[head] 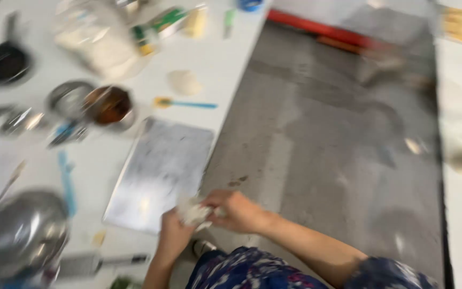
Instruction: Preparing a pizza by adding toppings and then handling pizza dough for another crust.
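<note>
Both hands [209, 219] around white lump [193, 212]

My two bare hands are right together low in the shot, left hand [173, 235] curled up from below, right hand [237, 210] reaching across, forearm stretched out, fingers bent inward.

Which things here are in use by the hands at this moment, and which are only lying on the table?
In use:
left hand
right hand
white lump held between them, too blurred to identify
metal tray beside them

Lying about:
steel bowl
black pan
blue spoon
brown-filled bowl
</note>
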